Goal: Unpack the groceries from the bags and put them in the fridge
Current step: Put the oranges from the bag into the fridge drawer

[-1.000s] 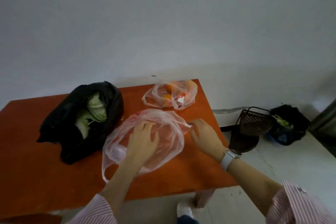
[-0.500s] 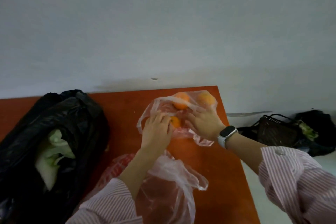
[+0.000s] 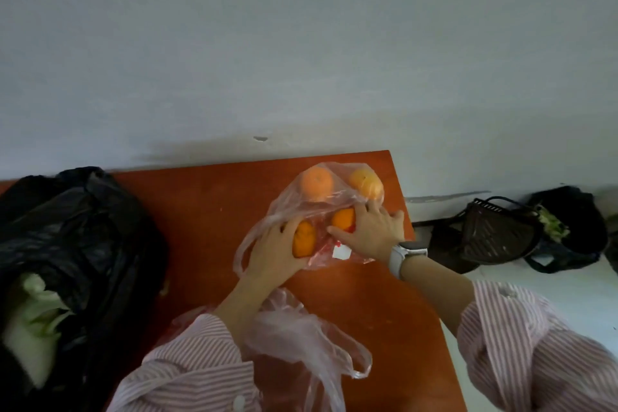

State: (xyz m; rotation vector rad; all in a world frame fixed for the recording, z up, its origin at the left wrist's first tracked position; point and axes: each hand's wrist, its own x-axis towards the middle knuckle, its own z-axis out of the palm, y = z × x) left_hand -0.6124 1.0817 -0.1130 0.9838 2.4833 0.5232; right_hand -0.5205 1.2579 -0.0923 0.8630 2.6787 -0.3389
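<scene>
At about two o'clock on the orange worktop (image 3: 207,207), close to its far right corner, I see a clear plastic bag (image 3: 321,207) holding four oranges. My left hand (image 3: 277,251) has its grip curled around the nearest orange (image 3: 304,239), at the bag's eight o'clock edge, with the fingers wrapped over the fruit's left side. My right hand (image 3: 371,231) lies on the bag's right side, its thumb and fingers pinching around a second orange (image 3: 342,219) through or inside the plastic; I cannot tell which. Two more oranges (image 3: 316,182) sit side by side at the bag's far end, at twelve o'clock from my hands, untouched. A small white tag (image 3: 341,252) shows on the bag just below my right thumb. A white watch (image 3: 399,259) wraps my right wrist, and both arms wear pink striped sleeves (image 3: 521,344). Nearer me, at six o'clock, a second, crumpled clear bag (image 3: 301,341) lies partly under my left forearm. At nine o'clock a black bag (image 3: 87,244) stands open with pale green leafy vegetables (image 3: 33,321) inside. Off the worktop at three o'clock, on the floor against the wall, lie a dark basket (image 3: 495,231) and another black bag (image 3: 575,221).
</scene>
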